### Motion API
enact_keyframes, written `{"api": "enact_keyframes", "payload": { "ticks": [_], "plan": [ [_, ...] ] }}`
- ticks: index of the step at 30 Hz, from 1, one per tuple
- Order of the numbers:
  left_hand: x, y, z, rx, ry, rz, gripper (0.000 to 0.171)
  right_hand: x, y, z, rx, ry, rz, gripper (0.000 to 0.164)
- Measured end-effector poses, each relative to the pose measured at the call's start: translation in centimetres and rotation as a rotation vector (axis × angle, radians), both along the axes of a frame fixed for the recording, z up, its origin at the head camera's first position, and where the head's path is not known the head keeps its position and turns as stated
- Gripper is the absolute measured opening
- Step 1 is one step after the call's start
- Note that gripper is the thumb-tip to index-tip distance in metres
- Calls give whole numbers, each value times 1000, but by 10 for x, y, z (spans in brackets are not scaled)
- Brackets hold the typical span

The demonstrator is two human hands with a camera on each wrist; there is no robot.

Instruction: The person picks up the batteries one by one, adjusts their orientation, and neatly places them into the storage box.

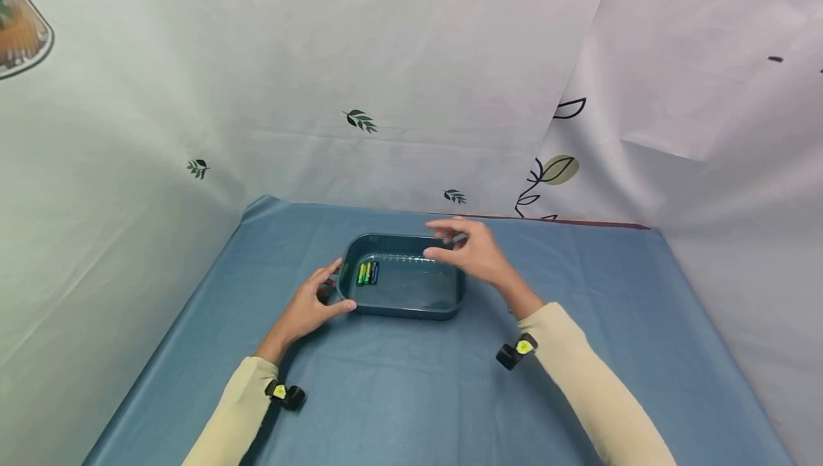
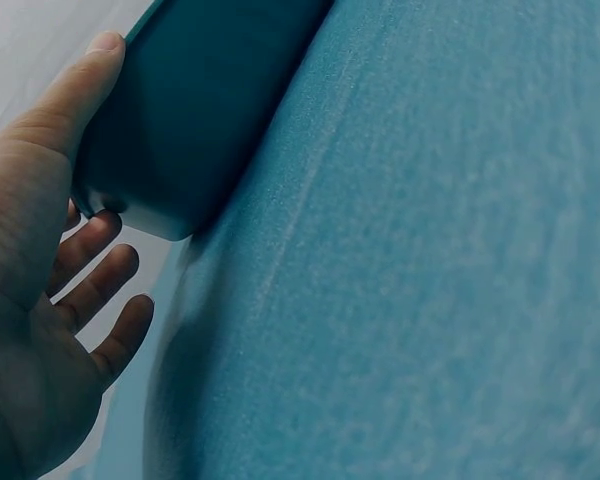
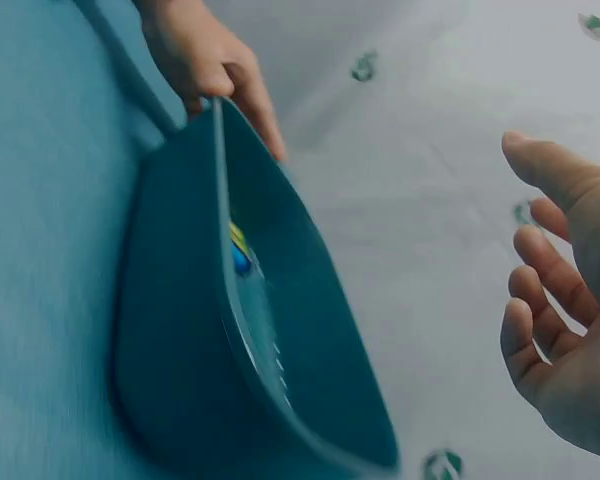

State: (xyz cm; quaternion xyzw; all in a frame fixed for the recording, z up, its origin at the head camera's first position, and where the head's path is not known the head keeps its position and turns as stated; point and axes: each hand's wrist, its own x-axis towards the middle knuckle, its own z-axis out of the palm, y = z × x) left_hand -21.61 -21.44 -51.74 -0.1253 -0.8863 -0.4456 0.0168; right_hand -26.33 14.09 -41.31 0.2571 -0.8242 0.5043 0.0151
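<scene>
A dark teal rectangular tray (image 1: 405, 311) with raised walls stands on the blue cloth. Inside, toward its left end, several small batteries (image 1: 368, 273) lie side by side, some green and yellow, one dark blue. My left hand (image 1: 310, 303) holds the tray's left end, thumb at the front corner and fingers along the left side. In the left wrist view, the thumb (image 2: 85, 85) touches the tray wall, and the lower fingers hang loose. Over the tray's right end hovers my right hand (image 1: 472, 251), its fingers loosely bent and holding nothing.
The blue cloth (image 1: 398, 387) covers the table. Pale fabric walls (image 1: 411, 73) printed with leaves rise behind and on both sides. Each sleeve carries a small black wrist camera, one left (image 1: 286, 395) and one right (image 1: 516, 351).
</scene>
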Motion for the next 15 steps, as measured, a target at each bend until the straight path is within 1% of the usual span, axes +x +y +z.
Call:
{"api": "enact_keyframes", "payload": {
  "ticks": [3, 7, 11, 15],
  "plan": [
    [1, 0, 0, 2, 0, 1, 95, 5, 27, -2, 4, 13, -49, 44],
    [1, 0, 1, 2, 4, -1, 95, 11, 61, -9, 21, 48, -103, 42],
    [1, -1, 1, 4, 6, -4, 94, 17, 88, -17, 31, 75, -128, 42],
    [1, -1, 1, 9, 5, -8, 94, 22, 109, -26, 44, 86, -153, 41]
  ]
}}
